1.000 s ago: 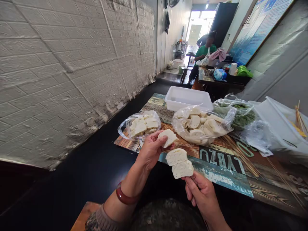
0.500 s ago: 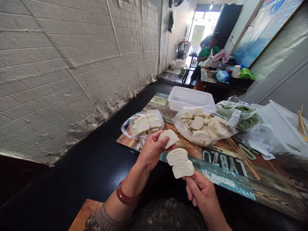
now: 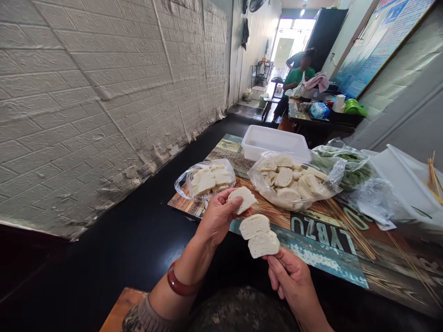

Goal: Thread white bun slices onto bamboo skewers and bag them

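Observation:
My left hand pinches a white steamed bun slice between thumb and fingers. Just below it, two more bun slices sit edge to edge on a thin skewer, whose tip peeks out toward the held slice. My right hand grips the skewer's lower end, thumb and fingertips close under the bottom slice; most of the shaft is hidden. Beyond my left hand lies a clear plastic bag with skewered slices on it. A larger open bag of loose slices stands farther right.
Several bamboo skewers lie on the patterned tabletop at right. A white plastic tub stands behind the bags. Bagged greens and a white bin are at the right. A person in green is at a far table.
Both hands hold nearly the same position, with the slices and skewer barely shifted. In the background, the person's arms have moved slightly.

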`<state>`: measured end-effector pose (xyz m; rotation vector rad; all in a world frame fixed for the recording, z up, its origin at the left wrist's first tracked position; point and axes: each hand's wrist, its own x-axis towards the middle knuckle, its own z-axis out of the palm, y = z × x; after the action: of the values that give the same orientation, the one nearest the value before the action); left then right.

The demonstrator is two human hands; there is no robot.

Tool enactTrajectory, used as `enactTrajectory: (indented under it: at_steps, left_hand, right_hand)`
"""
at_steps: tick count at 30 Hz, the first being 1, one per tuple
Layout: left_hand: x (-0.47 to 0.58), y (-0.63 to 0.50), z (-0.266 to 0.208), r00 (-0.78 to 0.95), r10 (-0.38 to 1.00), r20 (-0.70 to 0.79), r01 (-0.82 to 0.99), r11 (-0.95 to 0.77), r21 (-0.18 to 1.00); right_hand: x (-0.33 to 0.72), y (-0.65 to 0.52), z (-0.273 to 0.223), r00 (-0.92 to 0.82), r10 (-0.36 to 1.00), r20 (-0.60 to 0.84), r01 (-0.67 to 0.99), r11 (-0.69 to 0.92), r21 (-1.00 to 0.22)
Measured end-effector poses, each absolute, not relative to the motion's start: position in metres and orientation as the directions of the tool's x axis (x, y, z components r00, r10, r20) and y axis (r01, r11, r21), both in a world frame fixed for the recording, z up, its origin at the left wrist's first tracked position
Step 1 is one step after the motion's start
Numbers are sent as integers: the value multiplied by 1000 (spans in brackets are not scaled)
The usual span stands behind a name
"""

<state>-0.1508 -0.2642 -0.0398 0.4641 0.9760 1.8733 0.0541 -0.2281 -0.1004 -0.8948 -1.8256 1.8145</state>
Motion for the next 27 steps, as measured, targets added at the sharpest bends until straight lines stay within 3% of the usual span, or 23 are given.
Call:
enactTrajectory:
  at_steps: [14, 27]
  left_hand:
    - [-147, -266, -37, -518, 850, -93, -491, -207, 846]
    - [-151, -264, -40, -496, 864, -87, -545, -231, 806]
  right_hand:
    - [54, -228, -98, -706, 690, -159, 160, -63, -985]
    - [53, -227, -95, -704, 692, -161, 163, -63, -985]
